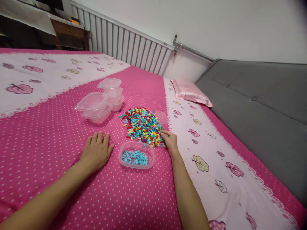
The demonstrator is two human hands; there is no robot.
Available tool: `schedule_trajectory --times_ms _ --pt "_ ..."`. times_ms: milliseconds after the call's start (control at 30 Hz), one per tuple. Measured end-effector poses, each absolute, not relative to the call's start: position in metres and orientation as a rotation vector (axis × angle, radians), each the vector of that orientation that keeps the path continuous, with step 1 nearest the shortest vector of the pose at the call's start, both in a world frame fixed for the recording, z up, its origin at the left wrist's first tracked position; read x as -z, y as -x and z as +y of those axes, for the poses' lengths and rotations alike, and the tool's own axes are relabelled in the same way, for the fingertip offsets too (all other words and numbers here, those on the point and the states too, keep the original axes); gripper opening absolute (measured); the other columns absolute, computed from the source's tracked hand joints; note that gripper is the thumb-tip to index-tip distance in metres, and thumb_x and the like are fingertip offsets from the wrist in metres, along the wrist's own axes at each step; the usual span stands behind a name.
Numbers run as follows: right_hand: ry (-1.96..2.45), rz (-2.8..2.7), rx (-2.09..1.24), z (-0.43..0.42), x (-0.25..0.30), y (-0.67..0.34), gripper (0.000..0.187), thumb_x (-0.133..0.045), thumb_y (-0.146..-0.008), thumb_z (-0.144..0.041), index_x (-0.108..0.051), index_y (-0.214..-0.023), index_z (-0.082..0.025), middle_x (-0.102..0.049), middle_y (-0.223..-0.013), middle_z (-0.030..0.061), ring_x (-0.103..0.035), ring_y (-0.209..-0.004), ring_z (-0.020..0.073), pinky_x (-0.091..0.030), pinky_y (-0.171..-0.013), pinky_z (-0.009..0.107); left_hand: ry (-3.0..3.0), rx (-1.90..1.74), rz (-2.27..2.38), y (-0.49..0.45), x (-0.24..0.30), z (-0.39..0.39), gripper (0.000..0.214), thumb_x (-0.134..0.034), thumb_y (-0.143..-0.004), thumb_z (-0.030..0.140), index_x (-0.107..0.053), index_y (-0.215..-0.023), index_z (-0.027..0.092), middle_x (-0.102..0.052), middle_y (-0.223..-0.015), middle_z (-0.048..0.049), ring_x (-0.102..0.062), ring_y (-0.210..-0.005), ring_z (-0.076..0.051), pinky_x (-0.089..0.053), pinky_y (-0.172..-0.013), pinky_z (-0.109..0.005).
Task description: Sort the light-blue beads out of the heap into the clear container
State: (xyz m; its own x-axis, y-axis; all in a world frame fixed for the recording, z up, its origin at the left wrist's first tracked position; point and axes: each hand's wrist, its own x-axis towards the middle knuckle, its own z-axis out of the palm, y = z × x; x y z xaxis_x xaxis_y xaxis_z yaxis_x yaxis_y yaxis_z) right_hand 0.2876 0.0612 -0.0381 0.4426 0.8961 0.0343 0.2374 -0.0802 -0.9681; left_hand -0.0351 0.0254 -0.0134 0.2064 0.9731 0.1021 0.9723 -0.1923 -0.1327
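Resting palm down on the pink dotted bed cover (59, 137), the left hand (97, 151) lies just left of the small clear tub (136, 166), its fingers (100, 137) laid out loose and released; over on the other side, here's the right hand (170, 140), right at the near right edge of the heap of small toy bricks (142, 124), fingers bent and tips gathered together; whether a brick is caught between them, I cannot tell from here!

And what a heap it is: red, yellow, blue, teal and a little pink, all jumbled on the bed cover just beyond the tub; inside that tub, a scatter of light-blue pieces (135, 157) across the bottom; the tub itself stands upright between the two hands, close up against the near side of the heap.

Behind the left hand, two groups of clear containers, a nearer stack (93, 102) and a farther stack (110, 83), stand side by side; a dark-blue brick (120, 110) sits apart beside them; at the heap's far right lies a clear plastic piece (161, 117); farther back, a shiny pink pillow (190, 92) near the grey headboard (254, 83).
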Motion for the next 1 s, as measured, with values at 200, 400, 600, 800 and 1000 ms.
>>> schedule_trajectory --times_ms 200,400,600,800,1000 --pt "1.783 -1.266 -0.491 0.062 0.037 -0.288 0.038 -0.062 -0.069 -0.04 -0.076 -0.097 -0.019 -0.052 -0.053 -0.0042 -0.048 -0.055 0.0129 -0.041 -0.058 0.026 2.313 0.089 -1.873 0.037 0.016 0.026 0.058 -0.035 -0.091 0.035 -0.047 -0.135 -0.002 -0.045 -0.137 -0.0311 -0.042 -0.128 -0.042 -0.032 -0.103 -0.053" --pt "1.781 -1.268 -0.474 0.062 0.037 -0.287 0.033 -0.064 -0.068 -0.04 -0.077 -0.09 -0.019 -0.055 -0.053 -0.0038 -0.049 -0.054 0.0129 -0.042 -0.058 0.025 2.325 0.152 -1.855 0.038 0.019 0.026 0.058 -0.033 -0.091 0.035 -0.049 -0.133 -0.002 -0.046 -0.136 -0.0323 -0.044 -0.127 -0.042 -0.032 -0.102 -0.055" --pt "1.589 -1.002 -0.711 0.063 0.04 -0.289 0.041 -0.069 -0.063 -0.043 -0.074 -0.094 -0.015 -0.057 -0.056 -0.0042 -0.049 -0.052 0.0107 -0.041 -0.051 0.023 2.321 0.091 -1.877 0.036 0.015 0.025 0.058 -0.035 -0.092 0.034 -0.047 -0.135 -0.002 -0.045 -0.137 -0.0319 -0.042 -0.127 -0.043 -0.032 -0.103 -0.054" --pt "1.3 -0.612 -0.849 0.06 0.026 -0.287 0.04 -0.078 -0.053 -0.031 -0.068 -0.088 -0.014 -0.06 -0.062 -0.0046 -0.049 -0.049 0.0064 -0.036 -0.041 0.017 2.301 0.025 -1.871 0.036 0.014 0.024 0.058 -0.034 -0.092 0.035 -0.045 -0.137 -0.001 -0.044 -0.138 -0.0309 -0.041 -0.128 -0.043 -0.031 -0.103 -0.052" --pt "1.047 -0.372 -1.016 0.059 0.015 -0.294 0.027 -0.075 -0.054 -0.02 -0.061 -0.076 -0.018 -0.05 -0.055 -0.0093 -0.037 -0.04 0.0009 -0.019 -0.03 0.011 2.309 0.054 -1.858 0.037 0.014 0.024 0.058 -0.034 -0.092 0.035 -0.047 -0.135 -0.001 -0.045 -0.137 -0.0313 -0.042 -0.128 -0.043 -0.032 -0.103 -0.053"
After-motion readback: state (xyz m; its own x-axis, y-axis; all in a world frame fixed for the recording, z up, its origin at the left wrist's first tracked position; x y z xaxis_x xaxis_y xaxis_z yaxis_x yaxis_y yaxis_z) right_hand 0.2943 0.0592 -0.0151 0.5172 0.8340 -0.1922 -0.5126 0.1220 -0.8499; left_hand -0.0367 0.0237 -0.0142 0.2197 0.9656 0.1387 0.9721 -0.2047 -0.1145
